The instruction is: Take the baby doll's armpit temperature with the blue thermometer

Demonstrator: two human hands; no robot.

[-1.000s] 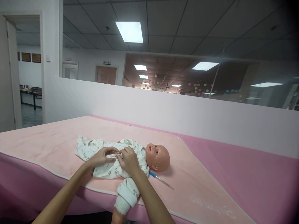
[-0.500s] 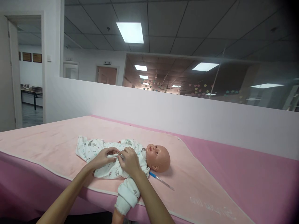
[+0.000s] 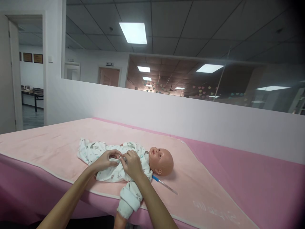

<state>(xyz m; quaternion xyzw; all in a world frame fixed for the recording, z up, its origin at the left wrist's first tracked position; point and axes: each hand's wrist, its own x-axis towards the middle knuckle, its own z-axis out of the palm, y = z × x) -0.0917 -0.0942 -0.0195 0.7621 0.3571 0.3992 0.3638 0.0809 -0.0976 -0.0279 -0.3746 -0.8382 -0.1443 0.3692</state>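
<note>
A doll [image 3: 162, 161] lies on its back on a pale pink towel [image 3: 59, 143] spread over a pink table [image 3: 250, 178], with its head toward 3 o'clock. Both hands meet on its chest. The left hand [image 3: 105, 160], at 9 o'clock of the right hand [image 3: 132, 163], pinches the front of the white suit [image 3: 111, 173], and so does the right. One sleeve [image 3: 130, 197] hangs over the table edge at 6 o'clock. A thin stick [image 3: 164, 184] with a blue end lies at 5 o'clock of the head.
</note>
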